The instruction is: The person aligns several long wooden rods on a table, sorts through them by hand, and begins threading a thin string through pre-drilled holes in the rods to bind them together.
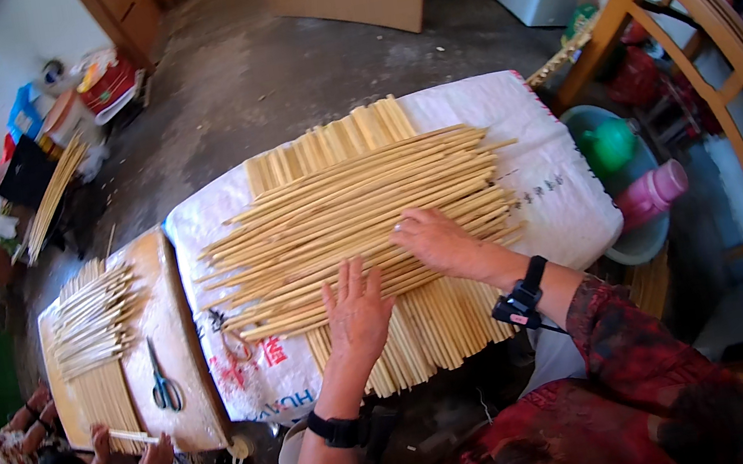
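Observation:
A wide layer of pale straw-coloured sticks (338, 203) lies lengthwise across a table covered with a white woven sack (520, 126). Beneath it, crosswise, is another layer of similar sticks (440, 328), its ends showing at the near and far sides. My left hand (358, 317) rests on the near left part of the upper sticks, open, fingers stretched out and pointing away from me. Toward the middle right, my right hand (436, 239) lies on the same layer with its fingers slightly bent and touching the sticks. Neither hand appears to grip a stick.
At left, a smaller table (149, 267) holds more sticks (98, 314) and scissors (160, 382). A co-worker's hands (156, 455) hold a pale stick there. On the right stand a basin (586, 115) with a pink bottle (657, 192) and a wooden chair-like frame (710, 96).

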